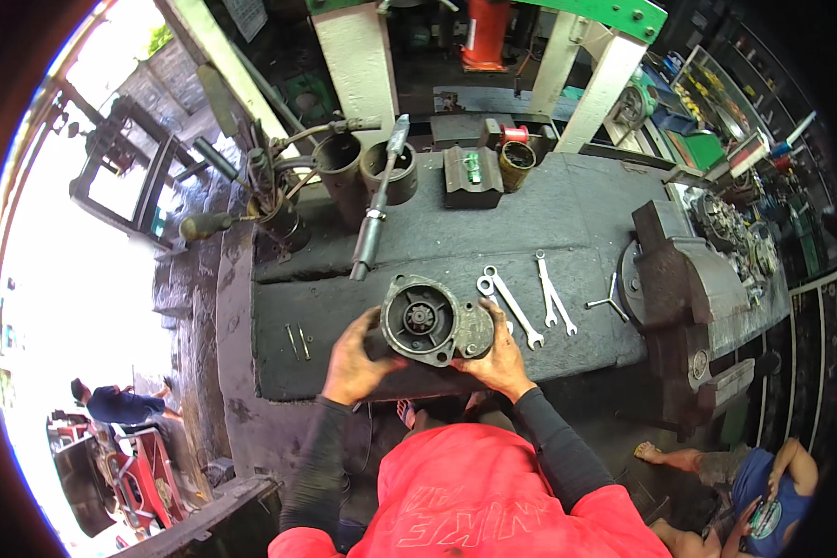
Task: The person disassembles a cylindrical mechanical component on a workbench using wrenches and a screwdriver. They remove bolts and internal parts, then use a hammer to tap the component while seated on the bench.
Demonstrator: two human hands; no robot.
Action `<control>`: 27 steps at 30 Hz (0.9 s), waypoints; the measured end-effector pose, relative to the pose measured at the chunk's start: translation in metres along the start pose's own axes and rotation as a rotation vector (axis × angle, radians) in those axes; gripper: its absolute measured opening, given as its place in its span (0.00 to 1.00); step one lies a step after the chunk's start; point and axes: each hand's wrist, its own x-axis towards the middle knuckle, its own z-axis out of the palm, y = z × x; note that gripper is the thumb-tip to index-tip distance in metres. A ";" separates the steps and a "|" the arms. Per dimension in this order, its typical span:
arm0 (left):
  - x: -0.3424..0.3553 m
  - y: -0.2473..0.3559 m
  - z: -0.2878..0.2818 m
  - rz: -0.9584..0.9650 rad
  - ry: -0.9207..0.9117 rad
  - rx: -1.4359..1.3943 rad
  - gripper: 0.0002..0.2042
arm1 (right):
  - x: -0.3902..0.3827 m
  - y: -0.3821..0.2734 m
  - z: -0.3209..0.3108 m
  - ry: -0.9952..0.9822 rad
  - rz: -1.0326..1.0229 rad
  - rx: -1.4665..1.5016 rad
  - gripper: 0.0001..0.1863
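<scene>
My left hand [353, 363] grips the left side of a dark metal housing [437, 325] with an open round end, a small toothed gear in its middle and a flat lobed flange. My right hand [498, 358] holds its right side, fingers wrapped on the smaller rounded section. Just right of it on the dark bench lie several wrenches [516, 307] and a three-armed wrench [614, 304]. Two long bolts [298, 342] lie to the left. Behind the housing, a long steel tool [370, 237] lies angled across the bench toward the metal cans.
Metal cans [339, 191], a tool holder [284, 232] and a grooved block [465, 191] line the back of the bench [567, 195]. A heavy vise [670, 298] and engine parts [744, 242] occupy the right. A person [121, 402] is outside at left; another person [758, 488] sits at lower right.
</scene>
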 end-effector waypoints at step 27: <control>0.075 0.024 0.052 -0.188 -0.118 -0.840 0.27 | -0.017 0.023 -0.051 -0.126 0.222 0.143 0.40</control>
